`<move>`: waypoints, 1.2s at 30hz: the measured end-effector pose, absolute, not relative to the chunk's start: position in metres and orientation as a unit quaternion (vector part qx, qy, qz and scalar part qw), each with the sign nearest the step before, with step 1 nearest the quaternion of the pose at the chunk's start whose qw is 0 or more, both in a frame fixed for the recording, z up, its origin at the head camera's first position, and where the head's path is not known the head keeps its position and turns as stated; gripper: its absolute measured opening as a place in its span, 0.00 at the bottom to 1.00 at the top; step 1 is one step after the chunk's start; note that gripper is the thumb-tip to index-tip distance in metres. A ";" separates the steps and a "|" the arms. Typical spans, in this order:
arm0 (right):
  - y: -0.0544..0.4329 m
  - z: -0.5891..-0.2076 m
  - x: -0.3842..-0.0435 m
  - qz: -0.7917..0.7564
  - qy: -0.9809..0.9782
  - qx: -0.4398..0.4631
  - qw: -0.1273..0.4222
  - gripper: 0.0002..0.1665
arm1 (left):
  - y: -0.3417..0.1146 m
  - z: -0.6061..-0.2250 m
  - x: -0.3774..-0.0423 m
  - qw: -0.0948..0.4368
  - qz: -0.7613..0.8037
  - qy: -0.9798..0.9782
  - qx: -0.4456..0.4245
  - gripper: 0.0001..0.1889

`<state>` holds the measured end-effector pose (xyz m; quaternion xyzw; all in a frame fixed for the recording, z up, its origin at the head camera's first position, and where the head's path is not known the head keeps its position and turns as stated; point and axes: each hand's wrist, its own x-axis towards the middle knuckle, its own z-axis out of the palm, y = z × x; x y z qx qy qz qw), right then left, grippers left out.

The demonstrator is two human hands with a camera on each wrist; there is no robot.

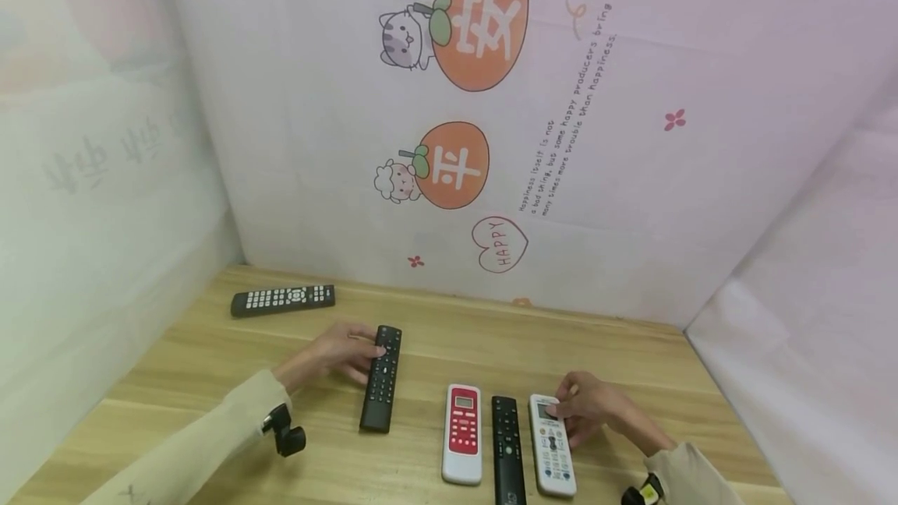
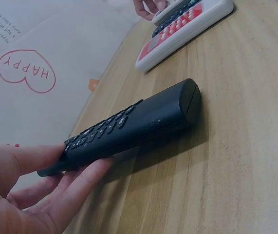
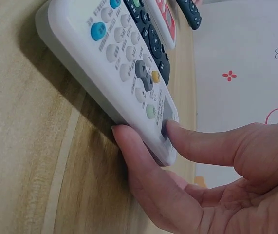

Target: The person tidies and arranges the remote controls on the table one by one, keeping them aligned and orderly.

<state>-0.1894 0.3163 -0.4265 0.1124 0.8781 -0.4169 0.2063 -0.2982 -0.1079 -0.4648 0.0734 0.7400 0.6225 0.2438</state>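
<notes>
My left hand (image 1: 345,349) pinches a black remote control (image 1: 382,380) near its far end, thumb on the buttons and fingers beneath. In the left wrist view that black remote (image 2: 134,119) is tilted, with a shadow on the wood below it. On the right, my right hand (image 1: 588,405) grips a white remote control (image 1: 553,446) by its screen end. The right wrist view shows the thumb on the screen of the white remote (image 3: 114,63) and fingers along its side and underneath. Left of it lie a second black remote (image 1: 508,450) and a red-and-white remote (image 1: 462,435), side by side.
Another black remote with pale buttons (image 1: 283,300) lies at the back left of the wooden table (image 1: 421,349). A white printed cloth (image 1: 337,178) hangs behind the table and along both sides. Small black wrist cameras (image 1: 286,431) are strapped over both sleeves.
</notes>
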 end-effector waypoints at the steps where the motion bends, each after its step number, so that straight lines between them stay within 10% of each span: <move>1: 0.317 -0.427 -0.189 -0.416 0.879 0.112 0.206 0.14 | -0.107 -0.465 -0.297 0.244 0.622 0.741 0.070 0.28; 36: 0.317 -0.429 -0.184 -0.416 0.885 0.100 0.186 0.12 | -0.070 -0.464 -0.252 0.264 0.631 0.719 0.123 0.36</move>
